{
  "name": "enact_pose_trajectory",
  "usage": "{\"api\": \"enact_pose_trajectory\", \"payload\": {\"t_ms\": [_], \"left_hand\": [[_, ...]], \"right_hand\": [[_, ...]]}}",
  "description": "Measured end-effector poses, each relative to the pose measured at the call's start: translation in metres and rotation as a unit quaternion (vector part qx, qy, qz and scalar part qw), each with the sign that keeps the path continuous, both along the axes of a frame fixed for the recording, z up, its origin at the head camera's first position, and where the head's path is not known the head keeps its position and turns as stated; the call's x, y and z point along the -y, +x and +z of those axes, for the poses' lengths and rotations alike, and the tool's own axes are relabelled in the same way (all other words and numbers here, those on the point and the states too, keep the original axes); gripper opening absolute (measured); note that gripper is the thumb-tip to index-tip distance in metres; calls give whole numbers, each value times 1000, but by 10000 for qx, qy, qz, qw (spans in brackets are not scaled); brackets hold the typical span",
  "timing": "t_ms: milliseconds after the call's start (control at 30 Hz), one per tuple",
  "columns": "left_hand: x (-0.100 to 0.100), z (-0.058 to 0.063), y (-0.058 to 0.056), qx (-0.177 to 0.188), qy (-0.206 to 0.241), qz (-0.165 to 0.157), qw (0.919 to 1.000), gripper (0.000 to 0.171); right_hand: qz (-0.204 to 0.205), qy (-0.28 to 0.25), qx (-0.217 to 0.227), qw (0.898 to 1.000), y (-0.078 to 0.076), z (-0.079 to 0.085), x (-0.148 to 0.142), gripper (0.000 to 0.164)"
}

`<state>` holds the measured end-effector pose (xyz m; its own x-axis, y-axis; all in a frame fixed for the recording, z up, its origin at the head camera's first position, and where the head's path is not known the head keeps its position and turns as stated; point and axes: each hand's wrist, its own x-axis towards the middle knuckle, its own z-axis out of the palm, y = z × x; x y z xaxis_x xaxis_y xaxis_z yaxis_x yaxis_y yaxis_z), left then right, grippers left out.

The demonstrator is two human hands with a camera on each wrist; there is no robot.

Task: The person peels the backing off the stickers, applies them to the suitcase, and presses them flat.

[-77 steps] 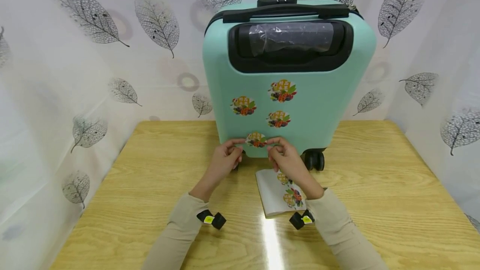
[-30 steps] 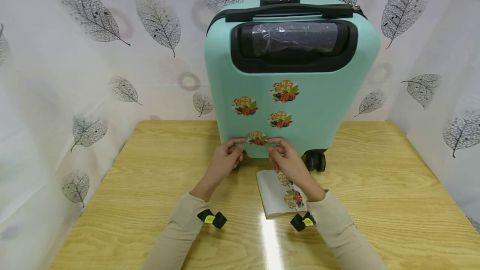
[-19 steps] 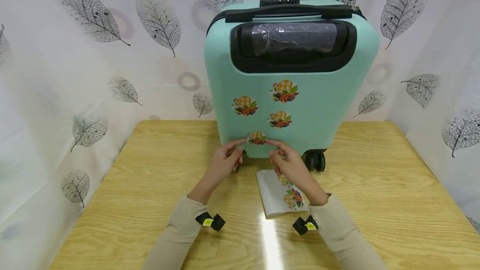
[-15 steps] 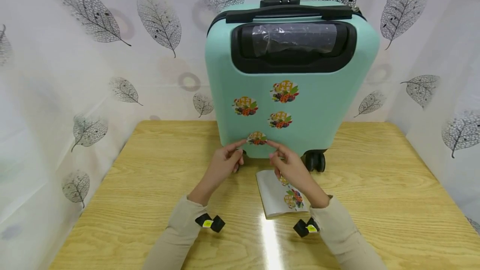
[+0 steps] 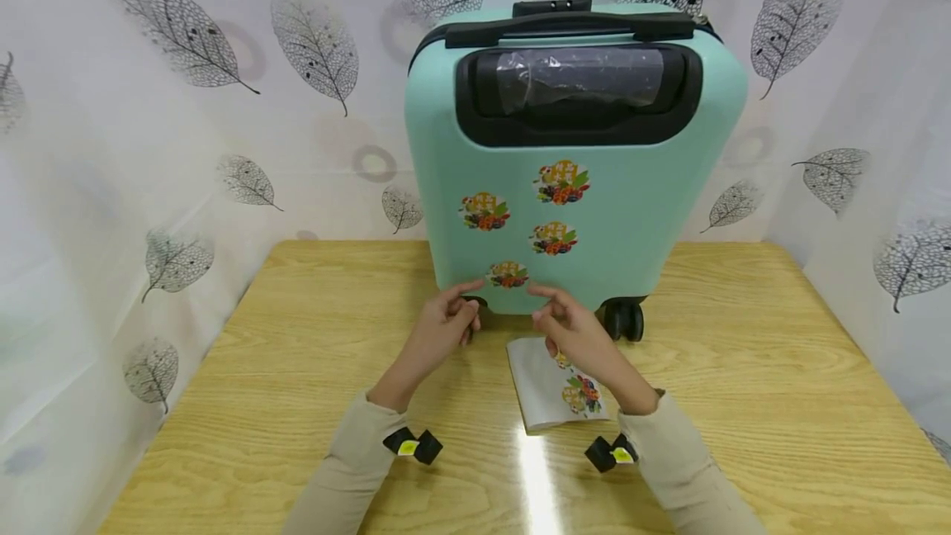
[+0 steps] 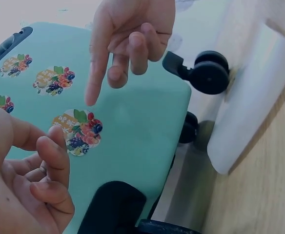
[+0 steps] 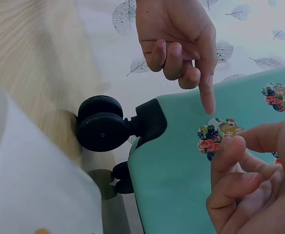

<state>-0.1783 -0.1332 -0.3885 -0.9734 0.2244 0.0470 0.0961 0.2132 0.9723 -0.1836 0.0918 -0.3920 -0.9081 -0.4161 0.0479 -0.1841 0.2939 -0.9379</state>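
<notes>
A mint-green suitcase (image 5: 617, 213) stands upright on the table, several round fruit stickers on its face. The lowest sticker (image 5: 508, 274) lies flat near its bottom edge. My left hand (image 5: 440, 324) is just left of that sticker, index finger extended, other fingers loosely bent. On the other side my right hand (image 5: 579, 337) points its index finger toward the sticker in the same way. Both fingertips are a little off its edge, and neither hand holds anything. In the left wrist view the whole sticker (image 6: 79, 131) shows; in the right wrist view my right hand partly covers it.
A white sticker booklet (image 5: 538, 386) with fruit stickers on its page lies in front of the suitcase, partly under my right forearm. Black wheels (image 5: 624, 319) support the suitcase. A leaf-patterned cloth (image 5: 312, 163) hangs behind the wooden table (image 5: 297, 353).
Both index fingertips touched the lowest sticker's left and right edges earlier. Now they have drawn slightly outward and down from it. The sticker stays on the suitcase.
</notes>
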Motion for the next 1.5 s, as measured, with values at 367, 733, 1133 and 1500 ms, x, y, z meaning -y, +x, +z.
{"api": "enact_pose_trajectory", "payload": {"t_ms": [367, 733, 1133, 1500], "left_hand": [[-22, 19, -15, -186, -663, -138, 9975, 27], [-19, 17, -19, -192, -542, -224, 9981, 28], [-10, 2, -20, -137, -503, -205, 9984, 29], [-9, -15, -21, -46, -506, -208, 9985, 29]], "right_hand": [[346, -32, 169, 9993, -21, 19, 16, 35], [384, -216, 171, 9989, -24, 20, 15, 34], [398, -67, 110, 9991, -27, 3, 8, 33], [486, 96, 147, 9987, -27, -7, 7, 36]]}}
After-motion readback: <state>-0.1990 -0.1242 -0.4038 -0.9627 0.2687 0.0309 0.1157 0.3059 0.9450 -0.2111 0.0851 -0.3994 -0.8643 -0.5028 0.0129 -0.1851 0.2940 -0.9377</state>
